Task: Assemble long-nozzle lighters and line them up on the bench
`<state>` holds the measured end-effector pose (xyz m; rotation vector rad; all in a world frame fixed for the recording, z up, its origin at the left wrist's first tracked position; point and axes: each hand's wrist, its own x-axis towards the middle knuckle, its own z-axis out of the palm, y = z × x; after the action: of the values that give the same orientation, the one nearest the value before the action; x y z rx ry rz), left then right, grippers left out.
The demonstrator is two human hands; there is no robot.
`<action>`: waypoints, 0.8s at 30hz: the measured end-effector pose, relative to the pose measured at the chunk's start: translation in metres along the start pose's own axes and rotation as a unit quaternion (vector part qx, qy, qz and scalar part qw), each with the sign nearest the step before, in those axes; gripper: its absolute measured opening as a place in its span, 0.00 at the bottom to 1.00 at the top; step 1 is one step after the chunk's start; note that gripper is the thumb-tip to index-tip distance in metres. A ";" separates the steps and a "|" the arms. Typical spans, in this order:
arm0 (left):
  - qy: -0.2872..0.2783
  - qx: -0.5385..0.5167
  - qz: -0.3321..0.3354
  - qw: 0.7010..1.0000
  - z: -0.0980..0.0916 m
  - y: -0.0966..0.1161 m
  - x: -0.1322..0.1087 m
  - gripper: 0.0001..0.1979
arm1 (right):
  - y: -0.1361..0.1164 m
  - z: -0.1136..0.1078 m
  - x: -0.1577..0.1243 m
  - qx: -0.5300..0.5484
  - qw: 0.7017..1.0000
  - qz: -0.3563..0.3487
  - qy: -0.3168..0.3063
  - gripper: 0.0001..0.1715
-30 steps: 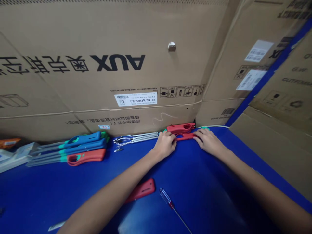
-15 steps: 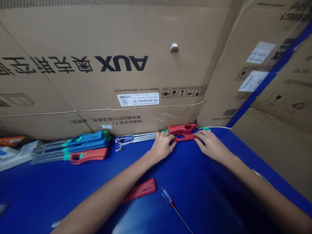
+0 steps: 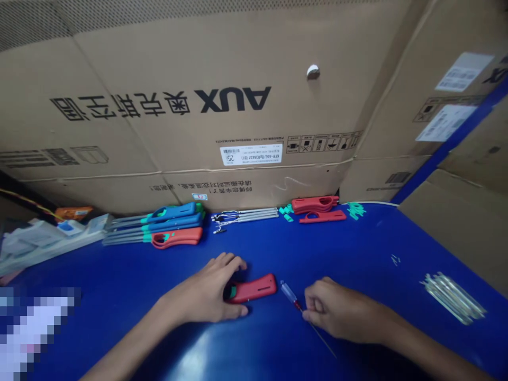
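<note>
My left hand (image 3: pixel 204 288) wraps the near end of a red plastic lighter handle (image 3: pixel 254 288), and a dark opening with a green part shows at that end. My right hand (image 3: pixel 337 309) is closed at the red collar of a screwdriver (image 3: pixel 291 293). The screwdriver has a clear handle, and its thin steel shaft (image 3: pixel 319 336) runs down to the right. The two hands are close together on the blue table top (image 3: pixel 357 248).
Blue and red long lighters (image 3: pixel 170 227) lie along the back edge, beside thin metal rods with wires (image 3: pixel 244 215). Red parts (image 3: pixel 315 203) and green pieces (image 3: pixel 355 210) sit further right. A bundle of metal tubes (image 3: pixel 454 297) lies right. Cardboard boxes (image 3: pixel 198 116) stand behind.
Both hands have come back from the red parts at the far edge toward me. My left hand is now on the red handle, and my right hand is at the screwdriver.
</note>
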<state>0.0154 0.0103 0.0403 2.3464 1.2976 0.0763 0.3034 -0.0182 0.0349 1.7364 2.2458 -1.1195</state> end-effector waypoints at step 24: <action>0.141 0.026 0.055 0.988 0.050 0.007 -0.021 0.12 | -0.049 -0.012 0.043 0.281 0.945 -0.094 0.139 0.03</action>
<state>0.0224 -0.0277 0.0024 2.5201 1.3095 0.4273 0.2503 0.0191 0.0464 2.0087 2.4604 -1.8055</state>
